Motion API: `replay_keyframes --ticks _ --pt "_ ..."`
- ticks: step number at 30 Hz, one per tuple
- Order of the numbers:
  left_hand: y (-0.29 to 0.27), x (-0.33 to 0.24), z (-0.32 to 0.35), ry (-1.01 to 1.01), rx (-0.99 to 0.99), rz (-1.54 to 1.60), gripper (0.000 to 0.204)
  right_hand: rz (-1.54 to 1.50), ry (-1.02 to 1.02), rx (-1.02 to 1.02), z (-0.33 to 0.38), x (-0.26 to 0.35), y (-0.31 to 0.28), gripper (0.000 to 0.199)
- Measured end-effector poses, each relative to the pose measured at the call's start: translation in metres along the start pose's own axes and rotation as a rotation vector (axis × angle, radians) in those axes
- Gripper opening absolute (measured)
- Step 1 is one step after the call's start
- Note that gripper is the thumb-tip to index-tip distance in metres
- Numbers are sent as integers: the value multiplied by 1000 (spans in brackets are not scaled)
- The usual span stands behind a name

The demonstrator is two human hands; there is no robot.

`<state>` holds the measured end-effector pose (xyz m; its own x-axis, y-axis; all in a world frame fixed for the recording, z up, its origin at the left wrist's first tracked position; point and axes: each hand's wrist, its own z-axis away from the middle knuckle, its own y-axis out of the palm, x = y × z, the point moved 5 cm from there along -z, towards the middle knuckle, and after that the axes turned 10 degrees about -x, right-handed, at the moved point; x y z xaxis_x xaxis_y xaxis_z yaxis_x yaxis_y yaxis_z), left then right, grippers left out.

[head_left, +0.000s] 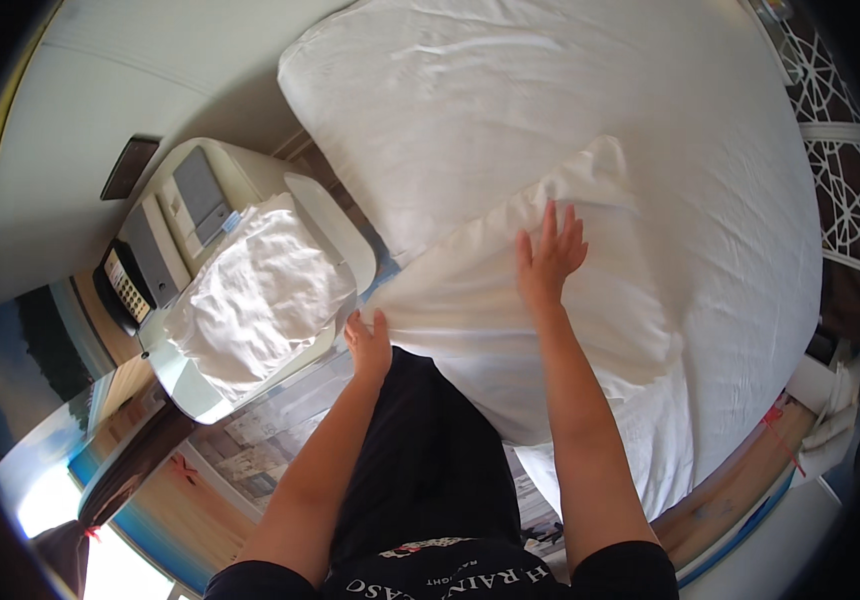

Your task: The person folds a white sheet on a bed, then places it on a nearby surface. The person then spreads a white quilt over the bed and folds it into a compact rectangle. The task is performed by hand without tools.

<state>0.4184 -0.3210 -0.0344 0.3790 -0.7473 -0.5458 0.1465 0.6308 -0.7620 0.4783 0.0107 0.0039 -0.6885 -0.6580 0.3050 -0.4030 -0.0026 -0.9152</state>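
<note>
White-sheeted bed (510, 105) beyond the grip. Left hand (371, 352) at corner of white pillow (475, 300); cannot tell whether pinching. Right hand (548, 264) over pillow, fingers spread apart.

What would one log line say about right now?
left hand: at pillow corner | right hand: open over pillow, touch unclear | pillow: on bed | crumpled white cloth: left of bed

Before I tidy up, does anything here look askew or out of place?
Yes: the white fabric lies crumpled on the cabinet, not neatly folded. The white bedding at the left hand slants across the bed. No spill or damage shows.
</note>
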Motion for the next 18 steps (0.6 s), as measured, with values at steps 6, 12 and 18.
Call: replay_keyframes --ticks 6,12,18 --pt "33 -137 49 800 178 1 52 -504 245 -258 -81 -64 -30 44" --pt "96 -199 59 888 387 -317 81 113 525 135 -163 -108 -26 42" --pt "120 -188 51 925 394 -454 96 -37 245 233 -193 -143 23 29"
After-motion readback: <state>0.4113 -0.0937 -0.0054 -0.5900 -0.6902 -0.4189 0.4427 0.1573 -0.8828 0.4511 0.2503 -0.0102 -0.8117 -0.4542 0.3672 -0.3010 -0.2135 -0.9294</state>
